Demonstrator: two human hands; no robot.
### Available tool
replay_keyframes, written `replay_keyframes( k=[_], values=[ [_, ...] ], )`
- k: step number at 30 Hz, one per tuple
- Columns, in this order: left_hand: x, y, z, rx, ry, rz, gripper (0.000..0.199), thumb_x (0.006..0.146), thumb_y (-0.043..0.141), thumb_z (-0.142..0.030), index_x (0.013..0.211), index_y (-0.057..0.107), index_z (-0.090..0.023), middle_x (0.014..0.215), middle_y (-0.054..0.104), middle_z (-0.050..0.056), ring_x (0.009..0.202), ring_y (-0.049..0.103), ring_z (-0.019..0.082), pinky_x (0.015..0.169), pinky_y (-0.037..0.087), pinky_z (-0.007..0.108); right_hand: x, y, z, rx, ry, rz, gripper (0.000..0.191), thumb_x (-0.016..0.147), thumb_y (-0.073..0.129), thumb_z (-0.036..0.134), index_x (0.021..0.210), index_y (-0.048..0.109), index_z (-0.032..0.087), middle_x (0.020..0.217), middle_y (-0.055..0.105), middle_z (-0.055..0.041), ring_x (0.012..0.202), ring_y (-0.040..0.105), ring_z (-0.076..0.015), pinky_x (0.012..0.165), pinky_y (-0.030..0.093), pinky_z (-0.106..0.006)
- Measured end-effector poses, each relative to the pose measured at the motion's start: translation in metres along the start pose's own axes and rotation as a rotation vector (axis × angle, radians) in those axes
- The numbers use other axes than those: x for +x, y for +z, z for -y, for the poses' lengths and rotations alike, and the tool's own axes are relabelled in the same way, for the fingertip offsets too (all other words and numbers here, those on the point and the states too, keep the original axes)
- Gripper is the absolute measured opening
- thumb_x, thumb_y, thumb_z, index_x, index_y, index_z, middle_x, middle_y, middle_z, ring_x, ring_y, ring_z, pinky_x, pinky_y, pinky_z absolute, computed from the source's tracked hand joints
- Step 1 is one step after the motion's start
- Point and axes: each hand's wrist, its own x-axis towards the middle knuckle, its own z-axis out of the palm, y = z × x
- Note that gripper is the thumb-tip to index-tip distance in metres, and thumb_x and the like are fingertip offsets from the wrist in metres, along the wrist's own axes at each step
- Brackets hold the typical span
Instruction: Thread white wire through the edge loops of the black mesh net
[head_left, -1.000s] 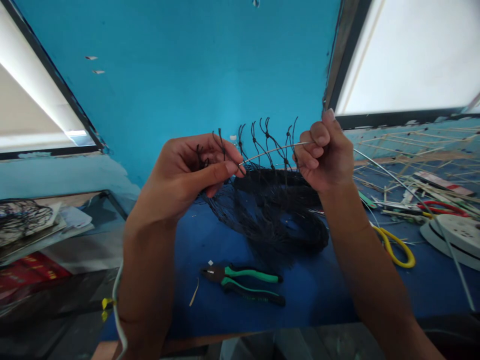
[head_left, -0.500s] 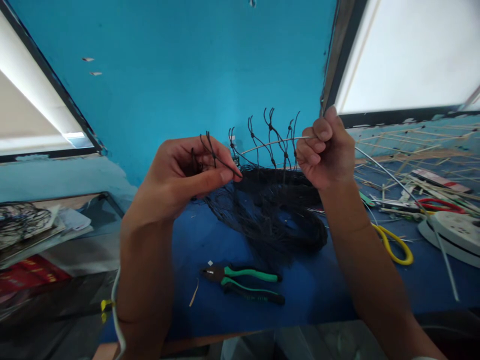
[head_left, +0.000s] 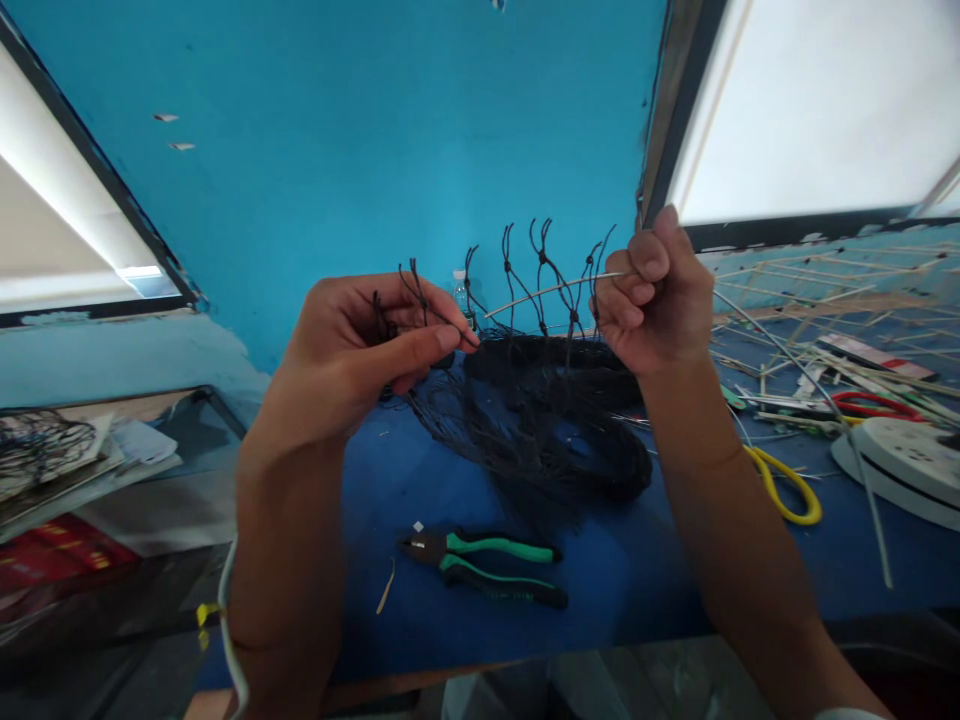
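Note:
My right hand [head_left: 652, 290] is closed round a thin pale rod [head_left: 559, 288], whose free tip points left and passes through loops of black netting. The rod's other end trails down to the right behind my forearm. My left hand [head_left: 382, 350] pinches the black netting [head_left: 555, 430] between thumb and fingers, a little left of the rod's tip and apart from it. Several knotted strands stand up along the rod between my hands. The bulk of the net lies bunched on the blue table [head_left: 637, 590] below.
Green and black pliers [head_left: 487, 565] lie near the table's front edge. On the right are yellow-handled scissors [head_left: 791, 490], a white round object [head_left: 907, 465], a red-handled tool [head_left: 877, 405] and many thin sticks. A clear bottle [head_left: 460, 290] stands behind my left hand.
The loops on the rod have shifted slightly, and the rod's trailing end has swung a little left. Both hands keep their hold. The view has moved slightly.

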Motion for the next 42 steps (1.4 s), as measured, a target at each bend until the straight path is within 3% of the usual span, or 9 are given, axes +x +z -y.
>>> replay_keyframes(
  k=[5, 15, 23, 28, 42],
  values=[
    [0.000, 0.001, 0.000, -0.007, 0.010, -0.012, 0.004, 0.081, 0.081, -0.018, 0.085, 0.081, -0.019, 0.078, 0.076, 0.003, 0.045, 0.044, 0.004, 0.036, 0.024, 0.022, -0.002, 0.004, 0.002, 0.011, -0.048, 0.068, 0.051, 0.093, 0.067, 0.054, 0.058, 0.045, 0.023, 0.050, 0.029, 0.0046, 0.040, 0.032, -0.0086, 0.035, 0.027, -0.026],
    [-0.001, 0.001, -0.003, 0.092, -0.017, -0.020, 0.002, 0.082, 0.081, -0.022, 0.082, 0.082, -0.020, 0.078, 0.076, 0.005, 0.044, 0.045, 0.004, 0.037, 0.028, 0.022, -0.002, 0.007, 0.002, -0.015, -0.070, 0.063, 0.054, 0.089, 0.071, 0.055, 0.056, 0.045, 0.021, 0.049, 0.031, 0.0051, 0.038, 0.032, -0.0062, 0.034, 0.021, -0.025],
    [-0.001, -0.001, 0.000, 0.046, 0.029, -0.086, 0.002, 0.082, 0.080, -0.017, 0.083, 0.081, -0.019, 0.072, 0.073, 0.002, 0.042, 0.047, 0.003, 0.035, 0.030, 0.019, -0.001, 0.014, -0.006, 0.052, -0.009, 0.043, 0.051, 0.086, 0.073, 0.057, 0.057, 0.049, 0.023, 0.050, 0.035, 0.0051, 0.040, 0.033, -0.0076, 0.035, 0.022, -0.026],
    [0.000, 0.003, 0.001, 0.008, 0.015, -0.207, 0.010, 0.081, 0.077, -0.014, 0.078, 0.079, -0.024, 0.068, 0.070, 0.000, 0.045, 0.050, 0.005, 0.039, 0.038, 0.018, -0.002, 0.022, -0.013, 0.091, 0.022, 0.043, 0.052, 0.087, 0.071, 0.058, 0.058, 0.046, 0.024, 0.049, 0.031, 0.0061, 0.040, 0.031, -0.0080, 0.034, 0.023, -0.025],
    [0.004, 0.004, 0.001, -0.029, -0.008, -0.233, 0.016, 0.075, 0.066, -0.007, 0.071, 0.076, -0.020, 0.062, 0.068, -0.001, 0.044, 0.051, 0.005, 0.037, 0.041, 0.014, -0.003, 0.031, -0.016, 0.183, 0.047, 0.036, 0.052, 0.087, 0.072, 0.058, 0.057, 0.049, 0.022, 0.048, 0.032, 0.0070, 0.039, 0.032, -0.0059, 0.034, 0.023, -0.022]
  ],
)
